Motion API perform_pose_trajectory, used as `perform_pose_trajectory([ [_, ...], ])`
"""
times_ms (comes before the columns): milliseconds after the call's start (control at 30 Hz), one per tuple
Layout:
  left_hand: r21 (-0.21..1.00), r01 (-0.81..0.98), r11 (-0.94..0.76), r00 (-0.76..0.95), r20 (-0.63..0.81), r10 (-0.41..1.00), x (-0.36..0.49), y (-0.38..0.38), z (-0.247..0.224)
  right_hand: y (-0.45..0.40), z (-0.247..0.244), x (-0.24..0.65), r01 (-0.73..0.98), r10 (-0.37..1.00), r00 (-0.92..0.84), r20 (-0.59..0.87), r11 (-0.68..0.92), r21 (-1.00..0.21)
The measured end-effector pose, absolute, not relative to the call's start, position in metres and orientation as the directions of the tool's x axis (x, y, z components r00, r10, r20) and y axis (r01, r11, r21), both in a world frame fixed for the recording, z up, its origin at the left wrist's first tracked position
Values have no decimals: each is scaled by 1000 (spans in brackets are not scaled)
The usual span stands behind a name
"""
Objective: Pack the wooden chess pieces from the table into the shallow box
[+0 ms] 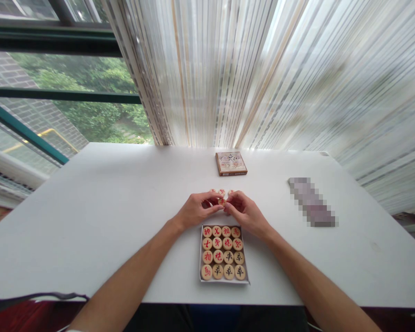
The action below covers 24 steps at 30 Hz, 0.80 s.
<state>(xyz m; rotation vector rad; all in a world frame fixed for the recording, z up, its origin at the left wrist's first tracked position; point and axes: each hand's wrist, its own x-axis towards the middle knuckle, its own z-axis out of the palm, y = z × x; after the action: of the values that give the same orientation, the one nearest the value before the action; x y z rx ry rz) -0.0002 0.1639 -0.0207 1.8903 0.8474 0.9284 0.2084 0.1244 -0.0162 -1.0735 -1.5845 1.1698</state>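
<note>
Several round wooden pieces with red characters (222, 192) lie on the white table, partly hidden behind my hands. My left hand (199, 208) pinches one round red-marked piece (222, 201) between thumb and fingers. On the other side of that piece, my right hand (241, 208) has its fingers pressed together at the piece's right edge; whether it also grips it is hard to make out. Just below both hands sits an open shallow box (201, 258) holding rows of round pieces, red-marked at the upper left and black-marked at the lower right.
The box lid (231, 161) with printed characters lies farther back on the white table (124, 193). A blurred-out oblong object (312, 202) rests to the right. Striped curtains (207, 69) and a window stand behind the table. A dark cable (38, 297) runs at the lower left.
</note>
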Motion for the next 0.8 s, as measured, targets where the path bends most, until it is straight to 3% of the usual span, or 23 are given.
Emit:
perform_pose_trajectory([
  [800,883,180,-433,517,289,806,-1,162,-20,124,-15,209,176,956,-245,163,210,-962],
])
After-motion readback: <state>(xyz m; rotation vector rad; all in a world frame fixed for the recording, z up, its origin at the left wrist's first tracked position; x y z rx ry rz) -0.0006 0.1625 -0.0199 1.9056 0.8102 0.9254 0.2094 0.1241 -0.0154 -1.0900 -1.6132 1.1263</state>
